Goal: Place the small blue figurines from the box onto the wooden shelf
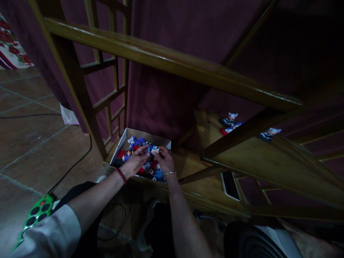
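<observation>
Both hands meet over an open cardboard box (122, 141) of small painted figurines (126, 154) in red, blue and purple, heaped inside. Between them is a small blue and white figurine (153, 148). My left hand (135, 161), with a red beaded bracelet on its wrist, closes on the figurine's left side. My right hand (166, 160), wearing a silver bangle, grips it from the right with bent fingers. The lower part of the figurine is partly covered by the fingers.
The box stands on a low wooden shelf (190, 165). Several figurines (232, 127) sit on a higher shelf (242, 157) at the right, and a white-edged phone (230, 185) lies lower. A wooden rail (161, 57) crosses above. Cables (77, 161) and a green object with dark discs (37, 211) are at the left.
</observation>
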Tool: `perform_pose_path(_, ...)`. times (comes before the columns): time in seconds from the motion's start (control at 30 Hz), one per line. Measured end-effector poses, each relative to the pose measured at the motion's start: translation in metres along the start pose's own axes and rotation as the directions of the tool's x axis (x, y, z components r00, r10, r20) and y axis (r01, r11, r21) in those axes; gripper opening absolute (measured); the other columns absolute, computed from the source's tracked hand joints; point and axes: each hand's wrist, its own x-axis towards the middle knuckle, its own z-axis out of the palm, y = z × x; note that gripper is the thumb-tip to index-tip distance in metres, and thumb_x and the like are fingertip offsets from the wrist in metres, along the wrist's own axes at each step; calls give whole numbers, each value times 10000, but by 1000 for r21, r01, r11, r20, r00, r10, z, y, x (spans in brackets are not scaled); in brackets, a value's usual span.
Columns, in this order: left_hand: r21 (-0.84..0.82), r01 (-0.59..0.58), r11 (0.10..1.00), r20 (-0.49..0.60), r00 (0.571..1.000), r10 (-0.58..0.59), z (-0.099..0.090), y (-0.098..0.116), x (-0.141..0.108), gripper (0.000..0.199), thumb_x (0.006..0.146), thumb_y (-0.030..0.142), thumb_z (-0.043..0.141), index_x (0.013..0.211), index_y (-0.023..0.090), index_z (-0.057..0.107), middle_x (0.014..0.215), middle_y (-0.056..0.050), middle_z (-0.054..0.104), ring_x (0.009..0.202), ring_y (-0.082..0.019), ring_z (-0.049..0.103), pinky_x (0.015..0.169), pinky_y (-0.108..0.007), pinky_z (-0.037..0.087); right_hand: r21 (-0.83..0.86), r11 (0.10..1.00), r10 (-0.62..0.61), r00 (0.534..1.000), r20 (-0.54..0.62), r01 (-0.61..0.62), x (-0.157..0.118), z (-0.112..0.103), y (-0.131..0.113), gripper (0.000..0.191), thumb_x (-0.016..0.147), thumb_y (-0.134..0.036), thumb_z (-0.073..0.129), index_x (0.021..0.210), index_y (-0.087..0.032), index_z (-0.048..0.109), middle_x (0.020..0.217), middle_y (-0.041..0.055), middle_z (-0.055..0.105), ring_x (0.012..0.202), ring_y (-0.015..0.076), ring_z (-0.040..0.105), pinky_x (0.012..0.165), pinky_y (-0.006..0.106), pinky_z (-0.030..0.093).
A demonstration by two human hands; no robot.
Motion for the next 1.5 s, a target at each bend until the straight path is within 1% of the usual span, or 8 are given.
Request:
perform_pose_path(0.23,83,-35,996,-6,999,35,2,-1,-2,400,601,91,679,975,215,612,919,-1,606,805,-83,546,784,-221,403,-28,1000,4,1000,-7,-4,0,1,1,298,639,-375,609,866,-205,514,779,-6,624,694,144,574,624,259,459)
perform_pose_path(0.4,176,-76,981,21,997,74,0,-3,-2,391,585,137,699,961,195,611,976,-27,595,852,-111,535,798,-249,395,-64,998,18,1000,-12,-18,-1,1,1,299,630,-390,610,845,-197,535,797,2,630,694,148,578,631,262,456)
perform_pose_path(0.63,300,-134,945,37,991,129,-8,-8,-1,406,613,190,686,1006,201,581,1014,-39,586,883,-133,522,814,-276,395,-97,994,54,997,-47,-58,-3,3,2,310,613,-400,622,838,-196,563,746,-4,639,691,155,585,670,284,458)
perform_pose_path(0.8,378,-144,914,19,989,148,-11,-11,-2,376,620,187,677,984,200,581,981,-32,593,872,-127,518,812,-264,397,-74,993,90,992,-85,-96,-4,5,7,302,594,-425,635,785,-200,570,675,-14,627,612,147,570,586,271,460)
perform_pose_path(0.93,401,-160,902,22,986,165,-8,-10,-3,374,622,181,670,985,200,581,1016,-39,587,898,-138,516,817,-267,398,-57,993,96,990,-99,-102,-5,6,9,315,594,-444,631,786,-200,576,657,-14,617,576,137,548,533,254,452)
perform_pose_path(1.13,469,-160,869,30,986,165,-4,-8,-5,348,621,166,659,959,201,584,974,-29,595,894,-139,522,820,-268,396,-25,991,127,988,-83,-130,-6,6,15,318,602,-444,625,798,-201,561,705,-10,619,593,136,548,536,256,457)
perform_pose_path(1.3,472,-168,866,33,984,174,0,-6,-7,339,628,157,649,956,200,578,974,-28,589,866,-131,525,784,-249,403,-51,995,82,991,-107,-88,-7,7,15,295,611,-422,623,780,-195,542,711,-14,607,638,139,553,600,267,458)
perform_pose_path(1.5,426,-135,895,-4,988,151,0,-4,-9,366,614,162,667,964,206,571,954,-25,594,867,-139,530,784,-256,413,-31,999,26,997,-70,-29,-9,8,9,252,629,-383,616,786,-208,526,730,-20,609,676,140,561,647,261,451)
